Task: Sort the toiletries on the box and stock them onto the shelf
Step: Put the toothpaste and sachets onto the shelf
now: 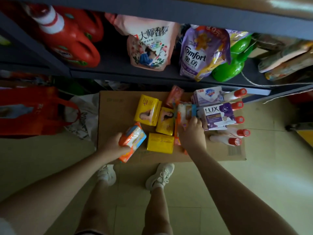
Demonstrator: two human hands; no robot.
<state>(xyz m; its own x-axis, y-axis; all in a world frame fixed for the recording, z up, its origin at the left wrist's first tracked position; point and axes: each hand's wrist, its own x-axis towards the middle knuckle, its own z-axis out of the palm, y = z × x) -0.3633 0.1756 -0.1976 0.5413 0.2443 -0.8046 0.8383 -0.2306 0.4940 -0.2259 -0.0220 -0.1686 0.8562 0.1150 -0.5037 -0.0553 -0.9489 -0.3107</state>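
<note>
Step in hand: sorting; like packs are being gathered on the flat brown cardboard box (118,106) before shelving.
Left grip: the left hand (115,145) curls round an orange-and-white plastic-wrapped soap pack (133,138), held at the box's near edge; a second orange pack seems to sit under it.
Right grip: the right hand (191,131) pinches a similar orange-and-white wrapped pack (184,112) at its lower end, fingers closed on the wrapper.
Beside the right grip: a white-and-purple LUX soap carton (218,116) touches it on the outer side; beyond that lie white bottles with red caps (240,106).
Between the grips: three yellow wrapped soap bars (160,143).
Beyond both grips: the dark metal shelf (135,77), carrying a red detergent jug (72,41) and a purple Comfort refill pouch (196,53).
Technique (judgement): join matching orange packs first; lift the right one clear so the carton is not dragged; hold wrappers by the body, since film ends likely slip.
</note>
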